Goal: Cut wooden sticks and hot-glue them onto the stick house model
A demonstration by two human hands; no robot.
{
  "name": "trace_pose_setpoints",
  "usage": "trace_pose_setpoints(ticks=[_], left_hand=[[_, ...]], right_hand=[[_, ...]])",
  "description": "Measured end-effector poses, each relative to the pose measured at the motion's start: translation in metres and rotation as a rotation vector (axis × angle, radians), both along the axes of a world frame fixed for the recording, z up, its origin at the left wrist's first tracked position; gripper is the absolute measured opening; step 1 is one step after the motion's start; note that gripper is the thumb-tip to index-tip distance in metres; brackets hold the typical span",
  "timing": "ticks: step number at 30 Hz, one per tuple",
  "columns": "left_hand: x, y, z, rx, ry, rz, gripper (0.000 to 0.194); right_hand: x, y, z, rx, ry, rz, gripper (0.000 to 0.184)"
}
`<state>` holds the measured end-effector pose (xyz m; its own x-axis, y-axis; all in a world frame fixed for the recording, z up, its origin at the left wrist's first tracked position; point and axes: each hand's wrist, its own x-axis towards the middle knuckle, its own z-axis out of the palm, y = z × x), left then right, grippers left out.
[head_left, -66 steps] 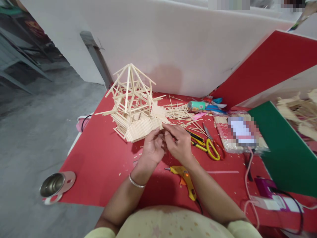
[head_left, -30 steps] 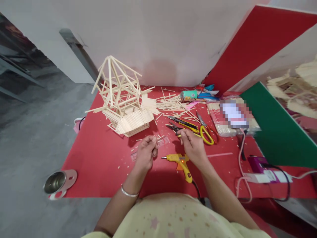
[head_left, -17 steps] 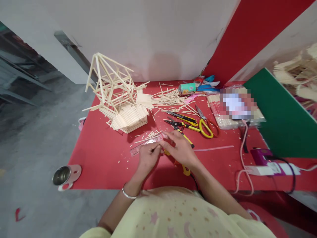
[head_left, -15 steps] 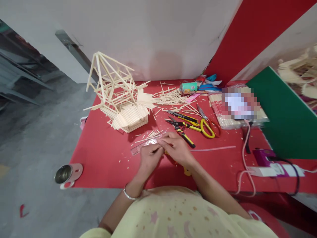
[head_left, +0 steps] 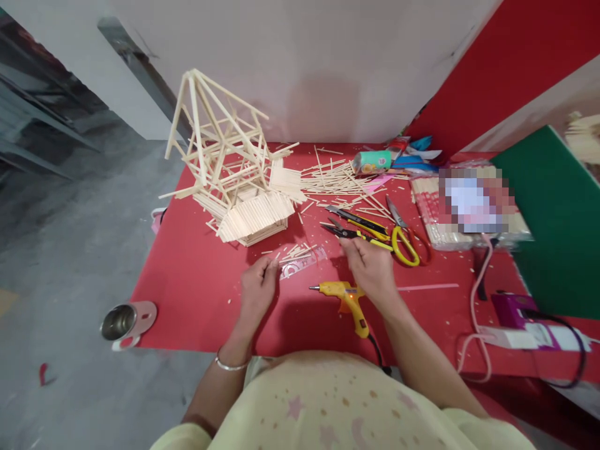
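My left hand (head_left: 259, 282) is closed over the table, thumb against the fingers; whatever it pinches is too small to make out. Just right of it lie a clear ruler (head_left: 304, 262) and short cut stick pieces (head_left: 297, 252). My right hand (head_left: 371, 267) is closed over the handles of the black-jawed pliers (head_left: 341, 232), which still rest on the table, jaws pointing left. Below that hand sits a yellow glue gun (head_left: 344, 294), nozzle to the left, a small orange light glowing on it. A wooden stick model (head_left: 253, 219) stands at the back left.
Beyond the pliers are a utility knife (head_left: 359, 219) and yellow-and-red scissors (head_left: 404, 244). Loose sticks (head_left: 335, 178) lie at the back beside a green-labelled bottle (head_left: 375, 161). Packaged sticks (head_left: 426, 212) and a power strip (head_left: 510, 339) are at right. A mug (head_left: 126, 322) stands at the front-left corner.
My hands were together over the ruler and have separated. The left moved left; the right moved right onto the pliers' handles. The glue gun, mostly covered before, is now in plain view.
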<state>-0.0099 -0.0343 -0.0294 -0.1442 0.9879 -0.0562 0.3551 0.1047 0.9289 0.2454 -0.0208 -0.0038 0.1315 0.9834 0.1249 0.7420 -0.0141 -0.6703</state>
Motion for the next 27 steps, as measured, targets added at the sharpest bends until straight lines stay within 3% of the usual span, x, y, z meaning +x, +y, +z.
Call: trace_pose_setpoints(ticks=[3, 7, 10, 14, 17, 21, 27], left_hand=[[0.000, -0.005, 0.001, 0.017, 0.012, 0.064, 0.042], [-0.001, -0.004, 0.003, 0.033, -0.054, 0.046, 0.017], [-0.007, -0.004, 0.001, 0.068, 0.008, 0.011, 0.017], [-0.010, -0.008, -0.007, 0.078, 0.124, -0.075, 0.021], [-0.007, -0.013, -0.013, 0.105, 0.174, -0.062, 0.025], [-0.004, -0.012, -0.013, 0.178, 0.264, -0.003, 0.051], [-0.021, -0.004, -0.010, 0.175, 0.242, -0.022, 0.016]], right_hand=[[-0.013, 0.004, 0.000, -0.081, -0.201, 0.100, 0.058], [-0.026, 0.013, 0.001, -0.118, -0.357, 0.264, 0.029], [-0.034, 0.018, 0.006, -0.147, -0.409, 0.288, 0.024], [-0.046, 0.016, 0.012, -0.204, -0.311, 0.385, 0.027], [-0.055, 0.010, 0.010, -0.230, -0.147, 0.489, 0.025], [-0.062, 0.007, 0.007, -0.252, -0.105, 0.546, 0.025], [-0.074, 0.024, 0.014, -0.258, -0.368, 0.580, 0.027]])
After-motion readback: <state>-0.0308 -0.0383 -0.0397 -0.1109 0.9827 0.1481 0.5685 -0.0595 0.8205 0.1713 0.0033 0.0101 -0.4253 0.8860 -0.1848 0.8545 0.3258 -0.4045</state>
